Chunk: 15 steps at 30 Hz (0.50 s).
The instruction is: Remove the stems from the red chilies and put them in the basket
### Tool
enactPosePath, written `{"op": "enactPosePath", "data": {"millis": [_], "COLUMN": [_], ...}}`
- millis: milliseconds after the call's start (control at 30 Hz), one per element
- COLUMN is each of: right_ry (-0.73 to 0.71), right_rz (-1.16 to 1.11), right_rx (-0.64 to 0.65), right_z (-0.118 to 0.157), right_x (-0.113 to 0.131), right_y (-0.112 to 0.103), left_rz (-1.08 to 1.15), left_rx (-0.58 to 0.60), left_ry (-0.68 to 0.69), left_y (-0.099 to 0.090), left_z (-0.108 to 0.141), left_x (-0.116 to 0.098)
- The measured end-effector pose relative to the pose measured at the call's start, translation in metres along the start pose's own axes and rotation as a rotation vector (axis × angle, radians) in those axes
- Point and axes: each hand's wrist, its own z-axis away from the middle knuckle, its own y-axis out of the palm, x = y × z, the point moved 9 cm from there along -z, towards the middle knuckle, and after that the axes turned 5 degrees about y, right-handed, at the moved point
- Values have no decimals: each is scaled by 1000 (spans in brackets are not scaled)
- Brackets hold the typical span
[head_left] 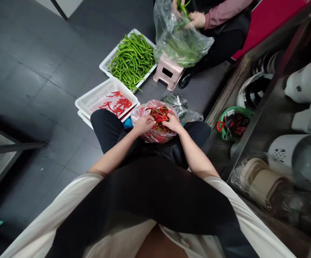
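An open clear plastic bag (155, 137) full of red chili peppers (159, 115) with green stems sits between my knees. At its left side, my left hand (144, 124) is closed in a pinch over the peppers; whatever the fingertips hold is too small to make out. My right hand (173, 122) reaches in from the other side, thumb and fingers closed on a red chili pepper (166, 119). Beyond my left knee, a white perforated basket (91, 98) holds a loose layer of red chili peppers (119, 104) without visible stems.
Behind it stands a white basket (105, 66) heaped with green chili peppers (134, 59). A co-worker's hands (197, 19) handle green peppers over a plastic bag (183, 46) on a pink stool (168, 71). A tied bag (178, 104) lies ahead; shelves with containers (281, 154) line the right.
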Motion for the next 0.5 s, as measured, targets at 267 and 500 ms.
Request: {"op": "enactPosePath", "data": {"millis": [267, 500], "right_ry": [-72, 15], "right_rz": [-683, -906], "right_rx": [31, 106], "right_z": [0, 7], "right_x": [3, 1], "right_y": [14, 21], "left_rz": [534, 839], "left_rx": [173, 121], "left_ry": [-58, -241], "left_y": [45, 45], "left_z": [-21, -14], "left_x": [-9, 9]}}
